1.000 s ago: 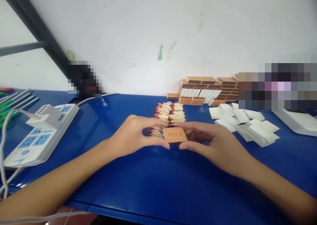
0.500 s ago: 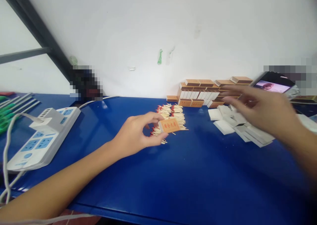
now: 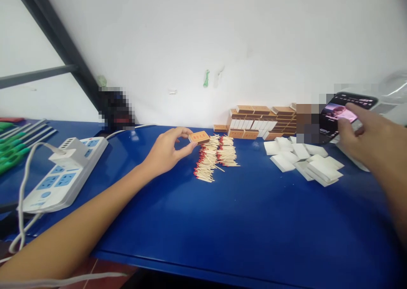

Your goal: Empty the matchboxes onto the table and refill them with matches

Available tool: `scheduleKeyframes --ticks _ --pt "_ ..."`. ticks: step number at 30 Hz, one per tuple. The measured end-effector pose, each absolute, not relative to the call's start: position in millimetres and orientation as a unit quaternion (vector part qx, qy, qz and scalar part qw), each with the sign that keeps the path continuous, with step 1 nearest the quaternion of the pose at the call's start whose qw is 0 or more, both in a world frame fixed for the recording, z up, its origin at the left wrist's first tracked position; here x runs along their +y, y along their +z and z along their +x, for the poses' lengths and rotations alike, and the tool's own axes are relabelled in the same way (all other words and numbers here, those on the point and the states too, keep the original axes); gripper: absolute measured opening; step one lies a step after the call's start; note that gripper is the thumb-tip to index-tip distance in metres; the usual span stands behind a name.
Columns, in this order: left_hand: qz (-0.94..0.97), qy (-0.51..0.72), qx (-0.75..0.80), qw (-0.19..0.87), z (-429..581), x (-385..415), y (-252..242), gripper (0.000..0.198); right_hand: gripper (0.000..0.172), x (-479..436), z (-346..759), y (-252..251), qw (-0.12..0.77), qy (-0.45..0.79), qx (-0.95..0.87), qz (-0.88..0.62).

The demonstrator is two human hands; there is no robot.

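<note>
My left hand (image 3: 167, 149) pinches an orange matchbox (image 3: 199, 138) between thumb and fingers, held above the blue table just left of the loose matches. Red-headed matches (image 3: 206, 164) lie in two side-by-side heaps below and right of it. On the right, my right hand (image 3: 362, 130) is at a phone (image 3: 337, 115) with a lit screen, thumb and forefinger apart over the glass. Whether a fingertip touches the screen, I cannot tell. White inner trays (image 3: 300, 151) of matchboxes lie in a loose pile in front of the phone.
Stacked matchboxes (image 3: 244, 134) stand against the white wall, with a single matchbox (image 3: 220, 128) at their left end. A white power strip (image 3: 68, 187) with a plugged-in cable is on the left. Green-handled tools (image 3: 15, 151) lie at the far left.
My left hand has moved left and slightly up with the matchbox, off the matches. My right hand has gone right, from above the white trays to the phone.
</note>
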State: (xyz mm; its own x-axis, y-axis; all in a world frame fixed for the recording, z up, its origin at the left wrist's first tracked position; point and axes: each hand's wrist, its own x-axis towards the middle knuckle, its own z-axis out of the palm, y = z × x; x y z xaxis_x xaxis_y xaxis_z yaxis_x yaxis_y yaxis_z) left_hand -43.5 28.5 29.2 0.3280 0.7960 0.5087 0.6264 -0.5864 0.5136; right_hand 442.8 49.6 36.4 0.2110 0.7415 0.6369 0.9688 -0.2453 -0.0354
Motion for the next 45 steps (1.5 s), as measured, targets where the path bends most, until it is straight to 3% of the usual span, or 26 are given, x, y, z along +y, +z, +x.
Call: scheduleKeyframes --ticks 3,7,10,19,26,31,34,38,45 --pt "0.808 0.368 0.449 0.102 -47 33 26 0.024 0.056 52 431 41 0.265 -0.268 -0.614 -0.694" --pt "0.81 0.351 0.464 0.07 -53 43 24 0.028 0.036 60 416 42 0.254 -0.234 -0.674 -0.653" --pt "0.814 0.333 0.473 0.053 -56 55 24 0.026 0.032 63 414 41 0.239 -0.206 -0.673 -0.669" --pt "0.828 0.289 0.479 0.031 -46 114 25 0.025 0.051 57 408 29 0.106 -0.033 -0.683 -0.722" --pt "0.83 0.263 0.49 0.045 -29 139 8 0.033 0.058 55 413 30 0.072 0.016 -0.693 -0.718" --pt "0.829 0.266 0.492 0.012 -26 121 15 0.032 0.042 49 411 33 0.068 0.081 -0.727 -0.679" --pt "0.834 0.272 0.479 -0.019 -28 97 30 0.034 0.031 42 402 40 0.108 0.039 -0.75 -0.651" --pt "0.876 0.276 0.387 -0.077 -28 54 44 0.025 0.031 19 366 50 0.182 -0.011 -0.799 -0.572" --pt "0.91 0.277 0.307 -0.02 -15 1 33 0.023 0.021 -44 266 31 0.154 0.121 -0.923 -0.332"
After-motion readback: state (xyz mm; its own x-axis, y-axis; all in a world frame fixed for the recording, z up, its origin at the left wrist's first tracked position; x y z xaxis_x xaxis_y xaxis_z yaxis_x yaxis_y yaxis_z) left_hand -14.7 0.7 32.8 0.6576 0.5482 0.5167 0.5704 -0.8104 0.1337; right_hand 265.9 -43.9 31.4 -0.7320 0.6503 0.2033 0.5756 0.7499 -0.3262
